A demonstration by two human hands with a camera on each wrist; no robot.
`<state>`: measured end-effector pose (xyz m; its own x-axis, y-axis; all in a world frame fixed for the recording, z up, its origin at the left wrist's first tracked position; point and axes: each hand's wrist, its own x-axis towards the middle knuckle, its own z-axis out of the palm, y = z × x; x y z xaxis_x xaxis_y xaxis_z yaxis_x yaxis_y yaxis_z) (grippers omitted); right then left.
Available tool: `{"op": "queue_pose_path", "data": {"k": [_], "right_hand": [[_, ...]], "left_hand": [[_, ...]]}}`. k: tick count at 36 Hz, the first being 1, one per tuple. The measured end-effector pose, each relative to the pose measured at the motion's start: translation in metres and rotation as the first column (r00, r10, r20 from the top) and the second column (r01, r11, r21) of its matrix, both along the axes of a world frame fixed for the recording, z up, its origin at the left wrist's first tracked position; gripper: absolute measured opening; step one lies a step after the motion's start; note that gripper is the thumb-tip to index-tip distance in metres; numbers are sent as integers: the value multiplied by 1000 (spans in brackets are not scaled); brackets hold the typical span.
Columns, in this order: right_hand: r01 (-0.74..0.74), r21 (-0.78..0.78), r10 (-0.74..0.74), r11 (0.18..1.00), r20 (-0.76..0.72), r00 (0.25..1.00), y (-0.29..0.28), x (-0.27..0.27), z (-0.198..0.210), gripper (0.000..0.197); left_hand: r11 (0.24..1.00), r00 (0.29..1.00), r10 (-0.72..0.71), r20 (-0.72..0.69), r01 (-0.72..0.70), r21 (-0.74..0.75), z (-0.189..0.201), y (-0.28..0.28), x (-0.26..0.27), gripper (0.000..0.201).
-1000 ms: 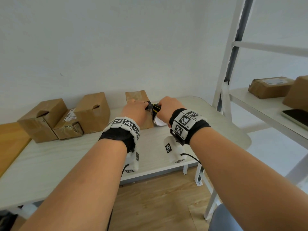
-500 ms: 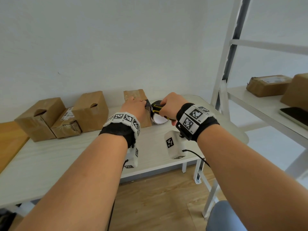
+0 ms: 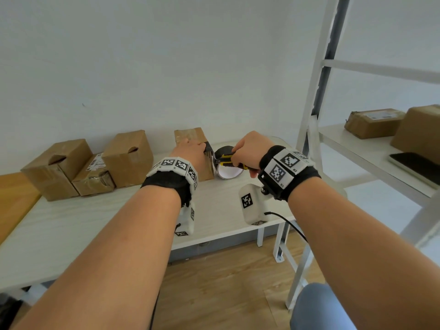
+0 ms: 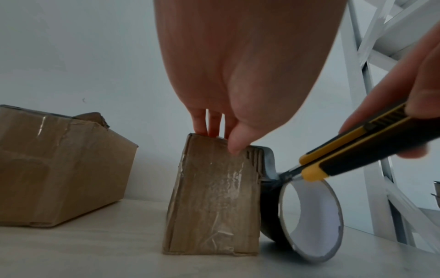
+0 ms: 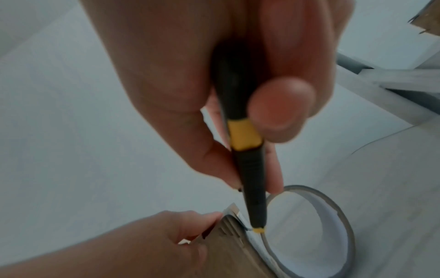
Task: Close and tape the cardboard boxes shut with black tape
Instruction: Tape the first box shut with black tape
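Note:
A small cardboard box (image 3: 207,168) stands at the back of the white table (image 3: 71,222). My left hand (image 3: 190,150) holds its top, fingers (image 4: 213,124) over the upper edge and thumb on the near face of the box (image 4: 214,197). A roll of black tape (image 3: 229,171) leans against the box's right side, and a strip of tape runs from the box's top edge down to the roll (image 4: 307,216). My right hand (image 3: 250,151) grips a yellow-and-black utility knife (image 3: 227,160). The blade of the knife (image 4: 345,150) touches the strip between box and roll (image 5: 333,225).
Three more cardboard boxes (image 3: 128,158) (image 3: 54,167) (image 3: 95,178) line the wall at the left. A white shelf rack (image 3: 309,115) at the right carries a taped box (image 3: 373,122), another box (image 3: 419,129) and a dark flat device (image 3: 416,167). A wooden surface (image 3: 14,198) adjoins the table's left end.
My right hand has drawn a little to the right, so the knife and the tape roll now show between the hands. The left hand stays on the box.

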<state>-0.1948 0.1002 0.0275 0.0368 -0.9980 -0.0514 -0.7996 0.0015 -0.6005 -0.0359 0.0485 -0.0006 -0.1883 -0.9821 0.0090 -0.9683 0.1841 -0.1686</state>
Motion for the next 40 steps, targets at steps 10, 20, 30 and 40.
{"op": "queue_pose_path", "data": {"k": [10, 20, 30, 40], "right_hand": [[118, -37, -118, 992, 6, 993, 0, -14, 0, 28], [149, -20, -150, 989, -61, 987, -6, -22, -10, 29], [154, -19, -155, 988, -37, 987, -7, -23, -11, 30], [295, -187, -245, 937, 252, 936, -17, -24, -21, 44]], "left_hand": [[1000, 1000, 14, -23, -14, -10, -2, 2, 0, 42], [999, 999, 4, -41, -5, -42, -5, 3, 0, 49], [995, 994, -34, -100, 24, -100, -8, 6, 1, 51], [994, 987, -37, -155, 20, -109, -7, 5, -4, 45]]}}
